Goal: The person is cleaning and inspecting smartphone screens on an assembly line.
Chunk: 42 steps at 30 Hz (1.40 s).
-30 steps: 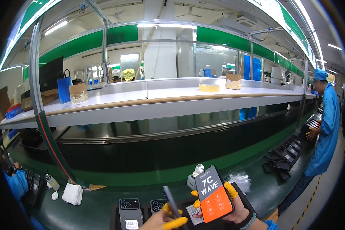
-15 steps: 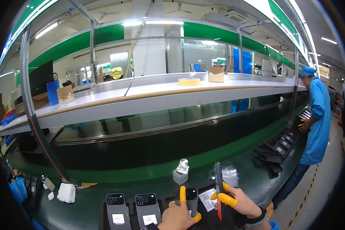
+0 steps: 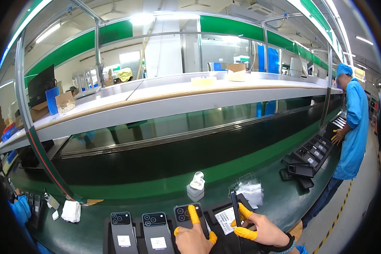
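My left hand, with yellow finger cots, is closed on a dark grey phone. Its index finger lies along the back beside the cameras, with other fingertips at the sides. My right hand, also in yellow cots, pinches another phone, held upright and seen almost edge-on; its faces are mostly hidden. Left of my hands, two grey phones, one outermost and one nearer, lie camera side up with white labels in a black tray. Between my hands is a white printed label.
Behind my hands stand a whitish bottle and clear plastic bags. White cloths lie left on the green bench. Black trays fill the right side, near a co-worker in blue. A raised shelf runs behind.
The phone under my left hand has shifted left relative to its neighbours. The phone in my right hand has turned, hiding the reddish face seen before. The view has shifted slightly.
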Tool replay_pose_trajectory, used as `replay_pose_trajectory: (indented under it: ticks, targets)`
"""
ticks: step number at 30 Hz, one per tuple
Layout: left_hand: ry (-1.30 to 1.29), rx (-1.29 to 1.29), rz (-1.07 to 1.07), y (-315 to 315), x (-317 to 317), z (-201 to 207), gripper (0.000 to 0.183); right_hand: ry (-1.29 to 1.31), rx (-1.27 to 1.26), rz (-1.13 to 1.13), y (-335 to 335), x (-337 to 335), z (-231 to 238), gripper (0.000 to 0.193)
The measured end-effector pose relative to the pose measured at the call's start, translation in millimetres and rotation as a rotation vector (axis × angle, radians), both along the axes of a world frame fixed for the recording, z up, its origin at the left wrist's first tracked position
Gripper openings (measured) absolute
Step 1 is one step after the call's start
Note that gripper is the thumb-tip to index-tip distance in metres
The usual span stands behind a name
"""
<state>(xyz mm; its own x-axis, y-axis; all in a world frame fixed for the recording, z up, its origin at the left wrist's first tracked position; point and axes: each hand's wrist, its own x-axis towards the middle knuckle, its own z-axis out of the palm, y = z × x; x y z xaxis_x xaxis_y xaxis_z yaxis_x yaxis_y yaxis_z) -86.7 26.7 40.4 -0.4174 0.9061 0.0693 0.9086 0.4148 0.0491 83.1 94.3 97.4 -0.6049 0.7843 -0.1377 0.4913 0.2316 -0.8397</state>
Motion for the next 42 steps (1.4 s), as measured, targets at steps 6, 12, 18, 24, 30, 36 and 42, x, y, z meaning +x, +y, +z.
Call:
replay_pose_trajectory:
  ticks: [6, 12, 18, 24, 30, 36, 42]
  targets:
    - [-0.106, 0.208, -0.184, -11.9, -2.2, 28.8, 0.108, 0.102, -0.041, 0.000, 3.7, -1.4, 1.6, 0.073]
    - [0.139, 0.180, -0.155, -31.8, 9.6, 8.2, 0.103, 0.021, -0.009, 0.053, 0.0, -5.5, 3.0, 0.080]
    - [-0.850, 0.285, -0.442, -89.7, 9.2, 44.6, 0.075, 0.083, 0.299, 0.031, -39.1, 7.0, 19.7, 0.088]
    - [-1.715, 0.671, -0.303, -101.2, 45.0, 3.4, 0.087, -0.027, 0.117, 0.416, -46.3, -0.4, 21.2, 0.093]
    - [-1.894, 0.635, -0.257, -97.1, 35.1, -11.5, 0.080, 0.012, 0.426, 0.377, -58.5, -33.9, 6.6, 0.082]
    - [-2.045, 0.626, -0.229, -96.0, 16.1, -25.7, 0.071, -0.305, 0.247, 0.588, -22.7, -70.2, 63.2, 0.046]
    - [-2.170, 0.620, -0.158, -101.9, 0.0, -20.7, 0.063, -0.143, 1.148, 0.116, 82.9, -118.1, 1.4, 0.031]
